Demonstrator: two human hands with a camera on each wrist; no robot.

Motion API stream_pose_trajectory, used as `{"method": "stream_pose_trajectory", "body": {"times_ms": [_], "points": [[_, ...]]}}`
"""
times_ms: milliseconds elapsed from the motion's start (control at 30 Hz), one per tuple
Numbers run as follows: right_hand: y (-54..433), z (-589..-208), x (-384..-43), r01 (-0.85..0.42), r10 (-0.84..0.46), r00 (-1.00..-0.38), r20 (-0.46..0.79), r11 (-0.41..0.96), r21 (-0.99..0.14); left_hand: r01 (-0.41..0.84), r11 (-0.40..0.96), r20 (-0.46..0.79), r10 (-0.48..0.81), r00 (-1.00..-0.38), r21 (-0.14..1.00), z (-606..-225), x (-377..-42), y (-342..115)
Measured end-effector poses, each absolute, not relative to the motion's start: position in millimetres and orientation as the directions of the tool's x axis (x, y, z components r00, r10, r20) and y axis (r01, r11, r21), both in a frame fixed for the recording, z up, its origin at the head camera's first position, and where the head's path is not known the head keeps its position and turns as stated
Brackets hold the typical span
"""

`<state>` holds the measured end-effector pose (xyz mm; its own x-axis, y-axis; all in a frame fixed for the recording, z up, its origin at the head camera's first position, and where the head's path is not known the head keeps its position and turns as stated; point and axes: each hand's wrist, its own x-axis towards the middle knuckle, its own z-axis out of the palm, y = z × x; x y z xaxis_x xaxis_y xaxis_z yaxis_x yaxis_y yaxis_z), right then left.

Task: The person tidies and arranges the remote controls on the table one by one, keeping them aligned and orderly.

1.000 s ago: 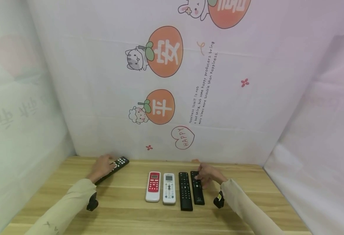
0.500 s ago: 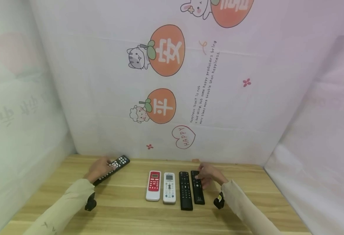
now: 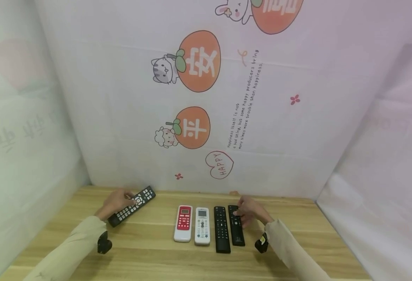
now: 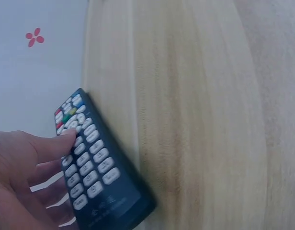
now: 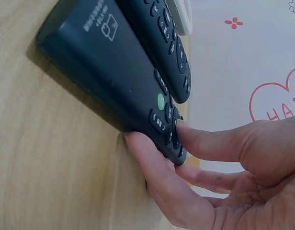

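At the far left of the table, my left hand [image 3: 116,203] grips a black remote control [image 3: 130,208] with white buttons, which lies slantwise. In the left wrist view, the thumb of the left hand [image 4: 23,163] presses on the keypad of this remote [image 4: 107,191], and the other fingers go behind its far edge. My right hand [image 3: 251,208] pinches the top end of another black remote [image 3: 238,234], the rightmost in the row. The right wrist view shows the thumb on its buttons and a fingertip [image 5: 135,139] at its side edge, low at the tabletop.
Left of the right-hand remote lie a longer black remote [image 3: 222,230], a white remote [image 3: 202,230] and a red-and-white remote [image 3: 183,224], side by side on the wooden table [image 3: 163,261]. White printed cloth [image 3: 139,128] walls the back and both sides.
My left hand has shifted slightly left with its remote, whose face and near end now show more fully. The right hand and the row of remotes stay in place.
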<state>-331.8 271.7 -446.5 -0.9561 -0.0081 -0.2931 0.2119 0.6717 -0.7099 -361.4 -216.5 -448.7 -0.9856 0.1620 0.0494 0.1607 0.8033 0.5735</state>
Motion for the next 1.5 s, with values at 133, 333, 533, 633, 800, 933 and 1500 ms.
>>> {"method": "stream_pose_trajectory", "body": {"times_ms": [133,333,533,633,800,933,1500], "points": [[270.4,-446.5,-332.7,0.229,0.003,-0.952,-0.305,0.666,-0.710,0.171,0.787,0.042,0.181,-0.983,0.593,-446.6,-362.0,-219.2],[270.0,-447.6,-335.1,0.254,0.016,-0.945,-0.326,0.665,-0.702,0.143,0.717,0.010,0.186,-0.982,0.682,-446.3,-357.4,-219.8],[272.9,-446.5,-333.8,0.267,0.021,-0.939,-0.344,0.674,-0.689,0.173,0.718,0.028,0.210,-0.977,0.674,-444.9,-355.3,-212.3],[273.7,-445.2,-334.8,0.262,0.013,-0.939,-0.344,0.675,-0.690,0.143,0.697,0.013,0.189,-0.982,0.703,-443.6,-356.7,-209.0],[273.5,-444.5,-336.7,0.260,0.010,-0.940,-0.341,0.666,-0.699,0.065,0.658,-0.042,0.146,-0.988,0.750,-441.3,-356.1,-206.1],[273.8,-445.3,-336.5,0.258,0.000,-0.939,-0.344,0.663,-0.702,0.022,0.640,-0.093,0.146,-0.985,0.768,-437.2,-352.3,-203.0],[273.2,-447.6,-341.0,0.256,0.002,-0.939,-0.345,0.676,-0.692,-0.029,0.464,-0.159,0.243,-0.957,0.886,-439.8,-343.1,-180.7]]}}
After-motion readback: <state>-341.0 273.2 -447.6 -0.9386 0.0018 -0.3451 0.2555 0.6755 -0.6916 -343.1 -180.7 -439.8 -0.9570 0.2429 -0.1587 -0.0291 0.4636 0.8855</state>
